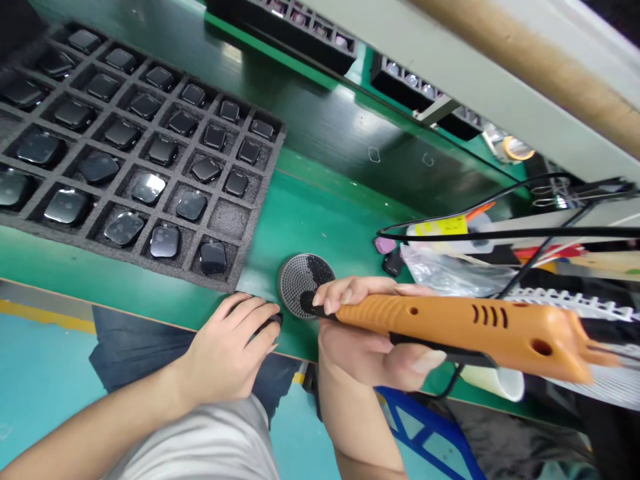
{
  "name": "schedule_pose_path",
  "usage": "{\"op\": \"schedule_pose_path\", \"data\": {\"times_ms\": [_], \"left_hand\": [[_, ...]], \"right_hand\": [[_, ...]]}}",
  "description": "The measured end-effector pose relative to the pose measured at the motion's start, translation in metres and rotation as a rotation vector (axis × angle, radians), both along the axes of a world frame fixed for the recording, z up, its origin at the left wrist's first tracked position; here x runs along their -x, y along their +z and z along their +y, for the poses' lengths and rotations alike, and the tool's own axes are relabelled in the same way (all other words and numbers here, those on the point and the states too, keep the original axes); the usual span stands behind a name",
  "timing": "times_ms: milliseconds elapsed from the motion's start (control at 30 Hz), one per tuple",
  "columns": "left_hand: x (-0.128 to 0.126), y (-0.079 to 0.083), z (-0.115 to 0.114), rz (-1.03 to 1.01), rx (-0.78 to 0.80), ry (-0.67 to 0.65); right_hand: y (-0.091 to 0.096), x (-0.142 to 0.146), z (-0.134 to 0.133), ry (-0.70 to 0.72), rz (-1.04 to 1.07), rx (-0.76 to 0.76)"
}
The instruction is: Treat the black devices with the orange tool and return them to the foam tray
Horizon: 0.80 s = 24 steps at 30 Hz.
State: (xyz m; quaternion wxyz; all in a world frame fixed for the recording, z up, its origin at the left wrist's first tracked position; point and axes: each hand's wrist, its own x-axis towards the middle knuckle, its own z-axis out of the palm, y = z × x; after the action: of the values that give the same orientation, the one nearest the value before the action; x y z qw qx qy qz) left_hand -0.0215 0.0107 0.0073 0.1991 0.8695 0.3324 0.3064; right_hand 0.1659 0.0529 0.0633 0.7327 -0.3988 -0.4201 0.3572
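"Head view: what has the right hand got?"
"Fingers wrapped around an orange-handled tool, its black tip on a round perforated disc."
"And the left hand?"
"At eight o'clock from the disc, fingers together, curled over a small dark piece, I think. A foam tray of dark glass-faced panels lies at ten o'clock."

A green-matted workbench stands over a teal floor.
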Motion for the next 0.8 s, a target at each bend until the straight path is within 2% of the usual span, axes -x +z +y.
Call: {"op": "schedule_pose_path", "data": {"times_ms": [100, 200, 400, 533, 800], "left_hand": [[-0.001, -0.002, 0.0, -0.01, -0.01, 0.03], [-0.003, -0.005, -0.001, -0.026, -0.038, 0.081], [-0.005, -0.005, -0.001, -0.061, -0.052, 0.108], [-0.006, -0.005, 0.0, -0.067, -0.047, 0.111], [-0.007, -0.004, 0.0, -0.077, -0.046, 0.117]], "right_hand": [[0.001, 0.0, 0.0, -0.005, -0.002, -0.007], [0.012, -0.001, -0.007, -0.002, -0.014, -0.012], [0.035, 0.003, -0.031, 0.05, -0.046, 0.143], [0.03, 0.008, -0.032, 0.132, -0.054, 0.097], [0.025, 0.007, -0.027, 0.183, -0.079, 0.074]]}}
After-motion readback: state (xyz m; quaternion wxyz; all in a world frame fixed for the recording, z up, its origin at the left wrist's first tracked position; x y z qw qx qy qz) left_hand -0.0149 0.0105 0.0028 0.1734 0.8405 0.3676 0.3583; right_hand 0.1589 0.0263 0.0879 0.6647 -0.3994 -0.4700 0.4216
